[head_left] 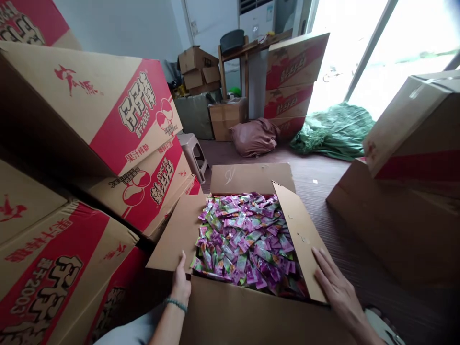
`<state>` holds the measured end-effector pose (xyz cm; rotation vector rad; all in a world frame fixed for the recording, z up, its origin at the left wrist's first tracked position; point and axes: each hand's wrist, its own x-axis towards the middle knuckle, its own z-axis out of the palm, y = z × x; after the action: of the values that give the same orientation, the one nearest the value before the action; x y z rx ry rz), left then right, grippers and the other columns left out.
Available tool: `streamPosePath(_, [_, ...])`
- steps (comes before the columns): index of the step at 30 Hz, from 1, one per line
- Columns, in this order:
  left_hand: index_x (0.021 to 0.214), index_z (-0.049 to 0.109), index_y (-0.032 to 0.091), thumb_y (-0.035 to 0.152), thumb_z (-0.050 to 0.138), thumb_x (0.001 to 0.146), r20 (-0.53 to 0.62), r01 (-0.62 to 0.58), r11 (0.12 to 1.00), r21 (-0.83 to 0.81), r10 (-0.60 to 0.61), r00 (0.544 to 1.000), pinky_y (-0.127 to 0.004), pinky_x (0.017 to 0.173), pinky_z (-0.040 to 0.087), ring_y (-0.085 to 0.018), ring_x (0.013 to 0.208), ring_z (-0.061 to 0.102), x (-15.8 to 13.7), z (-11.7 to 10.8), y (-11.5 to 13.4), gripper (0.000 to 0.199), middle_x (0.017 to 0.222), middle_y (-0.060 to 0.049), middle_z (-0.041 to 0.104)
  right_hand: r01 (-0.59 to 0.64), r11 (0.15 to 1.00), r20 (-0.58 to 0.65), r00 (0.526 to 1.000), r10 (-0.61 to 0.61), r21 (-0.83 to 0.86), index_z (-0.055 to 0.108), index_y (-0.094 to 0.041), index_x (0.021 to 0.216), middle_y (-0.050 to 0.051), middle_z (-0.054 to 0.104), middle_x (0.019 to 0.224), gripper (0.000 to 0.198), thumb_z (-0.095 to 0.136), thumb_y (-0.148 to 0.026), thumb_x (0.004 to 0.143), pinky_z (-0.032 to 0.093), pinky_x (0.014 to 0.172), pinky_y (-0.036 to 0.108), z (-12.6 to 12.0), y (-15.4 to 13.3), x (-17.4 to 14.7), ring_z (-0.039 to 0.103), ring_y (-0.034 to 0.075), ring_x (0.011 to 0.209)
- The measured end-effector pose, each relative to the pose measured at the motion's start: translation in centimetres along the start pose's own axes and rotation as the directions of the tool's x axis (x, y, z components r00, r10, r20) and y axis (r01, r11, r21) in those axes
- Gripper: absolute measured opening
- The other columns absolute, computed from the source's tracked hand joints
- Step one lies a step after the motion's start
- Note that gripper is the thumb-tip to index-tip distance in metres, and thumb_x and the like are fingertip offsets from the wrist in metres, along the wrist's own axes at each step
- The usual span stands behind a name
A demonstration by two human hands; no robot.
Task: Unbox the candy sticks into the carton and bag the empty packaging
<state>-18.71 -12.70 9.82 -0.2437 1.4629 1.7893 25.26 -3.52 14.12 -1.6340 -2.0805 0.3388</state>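
An open cardboard box is in front of me, filled with small purple and green candy packets. Its four flaps are folded outward; the right flap stands tilted up. At the near left corner, my left hand grips the left flap, thumb on top and the other fingers hidden beneath. A bead bracelet circles that wrist. Flat against the outside of the right flap, near its front end, lies my right hand with fingers stretched out.
Printed red-and-tan cartons are stacked high on the left. More cartons stand on the right. Behind are a grey stool, a brown sack, a green woven sack and another carton stack.
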Motion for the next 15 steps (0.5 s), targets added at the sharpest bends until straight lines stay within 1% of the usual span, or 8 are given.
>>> streamPosePath(3, [0.142,0.048,0.017,0.042,0.056,0.091,-0.019,-0.146,0.979,0.144,0.15,0.988,-0.034,0.122,0.023,-0.019,0.146,0.031,-2.2,-0.5,-1.5,0.058,0.157,-0.006,0.037,-0.039,0.978,0.102,0.993,0.06,-0.203,0.04,-0.031,0.15,0.0,0.034,0.158,0.064,0.023,-0.057,0.093,0.036,0.115,0.043,0.2,0.2,1.4,0.027,0.021,0.148])
streamPosePath(6, [0.145,0.045,0.013,0.05,0.046,0.092,0.188,-0.367,0.838,0.404,0.317,0.93,-0.039,0.122,0.025,-0.024,0.144,0.035,-3.8,-1.2,-3.1,0.065,0.154,-0.011,0.041,-0.06,0.912,0.119,0.986,0.118,-0.405,0.04,-0.036,0.149,0.005,0.028,0.16,0.067,0.037,-0.064,0.088,0.024,0.115,0.06,1.3,-1.0,1.3,0.022,0.031,0.149])
streamPosePath(7, [0.147,0.042,0.013,0.053,0.047,0.091,0.315,-0.481,0.734,0.48,0.367,0.875,-0.041,0.121,0.027,-0.027,0.144,0.035,-4.3,-1.4,-3.5,0.07,0.154,-0.013,0.041,-0.058,0.891,0.114,0.986,0.122,-0.451,0.039,-0.036,0.149,0.007,0.026,0.161,0.069,0.04,-0.066,0.087,0.019,0.114,0.064,1.6,-1.6,1.1,0.019,0.034,0.149])
streamPosePath(9, [0.152,0.036,0.018,0.061,0.051,0.086,0.555,-0.687,0.424,0.59,0.406,0.726,-0.051,0.12,0.023,-0.032,0.147,0.027,-5.1,-1.3,-3.9,0.081,0.158,-0.014,0.033,-0.037,0.849,0.124,0.985,0.12,-0.527,0.035,-0.035,0.15,0.009,0.024,0.162,0.069,0.039,-0.066,0.089,0.014,0.114,0.065,2.0,-2.8,0.7,0.016,0.035,0.15])
streamPosePath(11, [0.154,0.031,0.025,0.07,0.058,0.077,0.742,-0.799,0.052,0.6,0.337,0.579,-0.062,0.119,0.011,-0.037,0.15,0.014,-6.1,-0.5,-4.1,0.093,0.163,-0.014,0.019,-0.022,0.825,0.149,0.981,0.127,-0.565,0.031,-0.036,0.152,0.009,0.021,0.162,0.068,0.036,-0.067,0.091,0.013,0.115,0.063,1.9,-3.7,0.3,0.014,0.034,0.15])
streamPosePath(12, [0.154,0.03,0.028,0.074,0.06,0.072,0.805,-0.816,-0.099,0.57,0.267,0.529,-0.066,0.117,0.006,-0.039,0.151,0.008,-6.7,0.3,-4.1,0.098,0.164,-0.014,0.012,-0.02,0.821,0.162,0.977,0.137,-0.57,0.028,-0.037,0.152,0.009,0.019,0.163,0.068,0.034,-0.068,0.092,0.013,0.115,0.062,1.8,-4.0,0.1,0.013,0.034,0.15])
streamPosePath(13, [0.154,0.028,0.031,0.077,0.06,0.07,0.855,-0.831,-0.208,0.516,0.187,0.484,-0.069,0.115,0.002,-0.04,0.151,0.005,-7.3,1.4,-4.2,0.102,0.165,-0.014,0.007,-0.027,0.819,0.169,0.974,0.151,-0.573,0.026,-0.038,0.152,0.008,0.018,0.163,0.067,0.033,-0.068,0.092,0.013,0.115,0.063,1.6,-4.3,-0.2,0.012,0.035,0.151])
streamPosePath(15, [0.155,0.021,0.034,0.081,0.056,0.07,0.922,-0.874,-0.304,0.378,0.043,0.384,-0.07,0.113,-0.001,-0.04,0.151,-0.002,-8.5,4.0,-4.6,0.103,0.165,-0.013,0.002,-0.058,0.813,0.168,0.968,0.188,-0.579,0.023,-0.041,0.152,0.006,0.016,0.164,0.065,0.033,-0.067,0.093,0.012,0.114,0.065,1.4,-4.8,-0.9,0.01,0.037,0.15])
